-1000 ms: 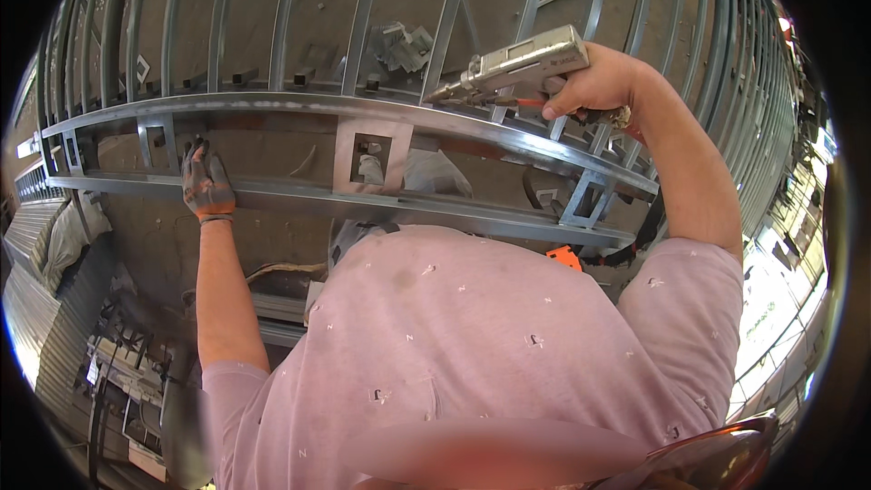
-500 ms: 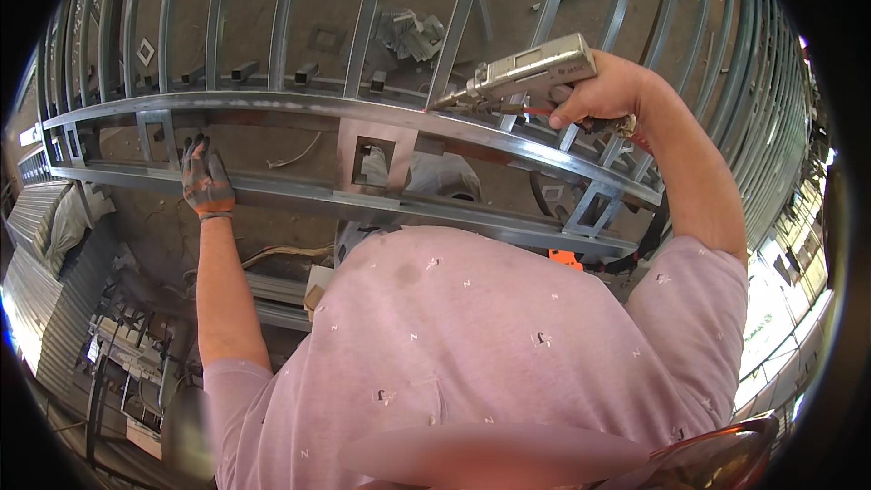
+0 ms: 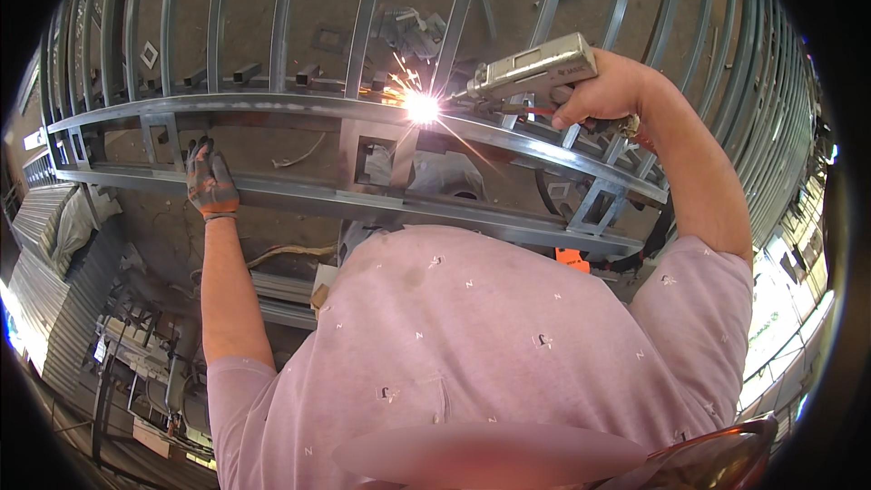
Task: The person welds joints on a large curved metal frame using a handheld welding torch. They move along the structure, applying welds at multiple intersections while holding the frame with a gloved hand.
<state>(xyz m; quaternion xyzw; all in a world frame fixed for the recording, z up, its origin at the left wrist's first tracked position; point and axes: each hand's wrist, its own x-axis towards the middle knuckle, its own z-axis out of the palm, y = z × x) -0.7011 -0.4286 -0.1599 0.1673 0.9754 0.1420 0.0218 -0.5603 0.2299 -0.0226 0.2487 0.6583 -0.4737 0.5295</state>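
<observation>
My bare right hand (image 3: 610,91) is wrapped round the grip of a boxy metal welding gun (image 3: 535,68). The gun's nozzle points left at a bright white flash (image 3: 422,108) with orange sparks, where an upright bar (image 3: 460,14) meets the curved metal rail (image 3: 299,105). My left hand (image 3: 211,183), in a grey and orange glove, lies on the straight near rail (image 3: 299,192), its fingers stretched forward. Between the two rails sits a square plate with a cut-out (image 3: 352,150). Glare hides the joint itself.
A row of upright bars (image 3: 218,18) runs off the far side of the frame. Metal offcuts (image 3: 413,32) lie on the floor beyond. Corrugated sheets (image 3: 36,290) stand at the left. An orange tag-like piece (image 3: 572,259) is near my right side.
A bright flash and flying sparks have appeared at the gun's nozzle. Both hands keep nearly the same places; the whole view has shifted slightly.
</observation>
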